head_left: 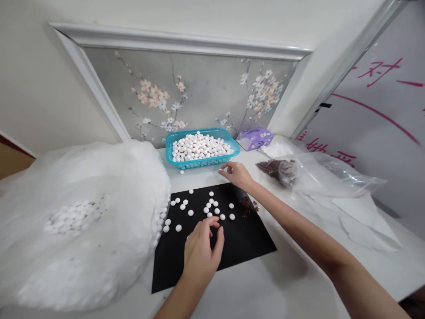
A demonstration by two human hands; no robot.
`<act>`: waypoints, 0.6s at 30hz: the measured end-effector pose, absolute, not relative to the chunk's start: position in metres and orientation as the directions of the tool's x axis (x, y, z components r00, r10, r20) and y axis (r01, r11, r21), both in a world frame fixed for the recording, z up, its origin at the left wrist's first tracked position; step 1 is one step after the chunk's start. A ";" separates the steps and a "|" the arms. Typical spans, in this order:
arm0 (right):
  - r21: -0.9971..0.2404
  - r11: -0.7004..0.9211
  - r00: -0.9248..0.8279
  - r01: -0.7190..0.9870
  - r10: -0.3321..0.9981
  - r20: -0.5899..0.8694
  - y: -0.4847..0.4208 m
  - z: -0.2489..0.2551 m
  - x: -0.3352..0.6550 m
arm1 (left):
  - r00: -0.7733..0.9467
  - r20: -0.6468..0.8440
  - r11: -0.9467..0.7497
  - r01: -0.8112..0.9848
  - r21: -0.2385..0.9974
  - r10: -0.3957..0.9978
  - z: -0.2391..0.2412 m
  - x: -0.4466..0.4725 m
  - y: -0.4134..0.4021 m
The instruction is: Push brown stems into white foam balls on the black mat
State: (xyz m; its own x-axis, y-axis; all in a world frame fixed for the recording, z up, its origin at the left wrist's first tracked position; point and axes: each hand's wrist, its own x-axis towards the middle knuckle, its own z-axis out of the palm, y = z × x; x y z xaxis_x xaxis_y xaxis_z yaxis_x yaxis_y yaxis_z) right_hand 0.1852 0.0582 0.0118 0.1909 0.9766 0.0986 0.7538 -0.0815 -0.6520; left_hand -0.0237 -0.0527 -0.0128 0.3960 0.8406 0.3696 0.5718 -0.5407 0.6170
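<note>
My left hand point(203, 246) is low over the black mat point(242, 248), its thumb and forefinger apart and nothing visible between them. Several small white foam-like balls point(190, 213) lie scattered on the mat, some just beyond these fingertips. Farther back, my right hand point(237, 174) hovers by the front right corner of a blue plastic basket point(202, 165). Its thumb and forefinger are bent together in a pinch; whether something small is between them cannot be made out. White balls point(201, 147) fill the basket. Reddish-brown bits point(247, 206) lie at the mat's right edge, beneath my right forearm.
A large, bulging translucent bag of white balls point(83, 230) takes up the left side, touching the mat. On the right lie a clear bag with brown bits point(282, 172) and white sheets point(361, 217). A purple packet point(255, 138) rests against the framed wall panel point(206, 88).
</note>
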 end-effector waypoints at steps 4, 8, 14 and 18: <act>-0.795 -0.015 -0.006 0.606 1.000 -0.023 0.007 0.027 0.159 | 0.297 0.459 -0.537 0.601 0.591 0.837 -0.012 -0.022 -0.051; -0.961 -0.166 -0.179 0.219 0.962 -0.207 -0.036 0.023 0.141 | 0.316 0.432 -0.532 0.579 0.618 0.845 -0.015 -0.022 -0.049; -0.948 -0.218 -0.109 0.231 0.963 -0.248 -0.062 0.021 0.148 | 0.402 0.452 -0.605 0.528 0.596 0.797 -0.017 -0.022 -0.048; -0.917 -0.194 0.118 0.348 0.980 -0.163 -0.069 0.024 0.178 | 0.504 0.479 -0.694 0.492 0.525 0.719 -0.013 -0.019 -0.047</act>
